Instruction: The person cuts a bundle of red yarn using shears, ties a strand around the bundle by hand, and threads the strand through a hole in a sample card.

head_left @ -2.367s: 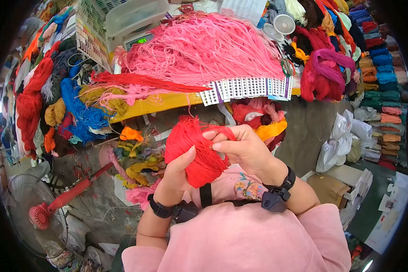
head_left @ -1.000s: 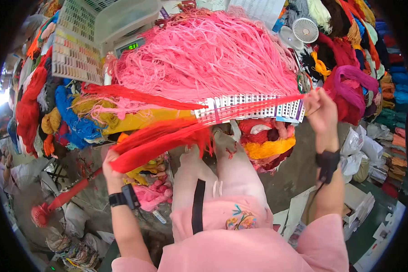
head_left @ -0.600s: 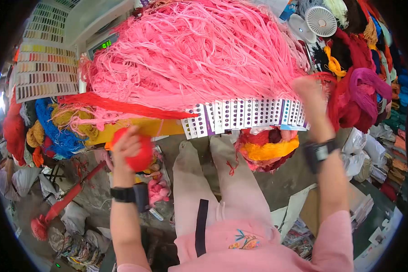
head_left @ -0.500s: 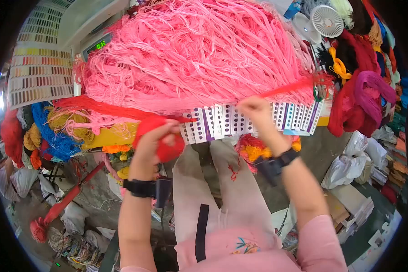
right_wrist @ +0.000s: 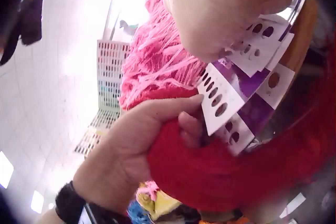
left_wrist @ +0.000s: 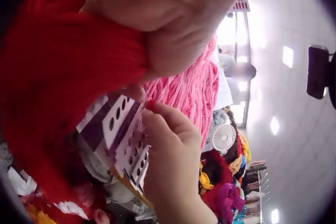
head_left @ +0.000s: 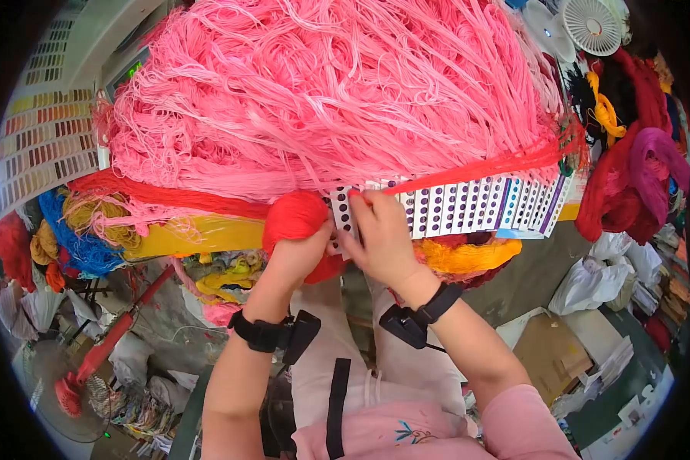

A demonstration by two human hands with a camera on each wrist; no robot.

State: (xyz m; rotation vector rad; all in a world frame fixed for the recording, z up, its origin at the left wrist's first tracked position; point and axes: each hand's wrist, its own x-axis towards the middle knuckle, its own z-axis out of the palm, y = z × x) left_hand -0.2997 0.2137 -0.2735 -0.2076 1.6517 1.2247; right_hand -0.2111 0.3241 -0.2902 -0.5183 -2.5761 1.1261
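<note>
nearest the head camera: pink shirt, black strap lying down its front, light trousers below. both forearms reach forward and converge at the near edge of the table; a dark band with a small device sits on each wrist. left hand: closed, fingers curled round a thick red hank, part of which bulges over the back of the hand and part hangs below it; thumb extends toward the cards. right hand: just beside the left, thumb and fingers drawn together, pinching the end of thin red strands. these run slantwise to the right over the front of the pink heap. under and around the right hand, a row of white cards with dark round spots, some purple between them, overlaps along the yellow table edge. a flat red bundle lies left of the cards. below the edge, right of the hands: orange yarn. beyond the cards: large tangled pink heap, covering most of the table. farther off, a sample chart at left; at right, magenta yarn and a small white fan.
</note>
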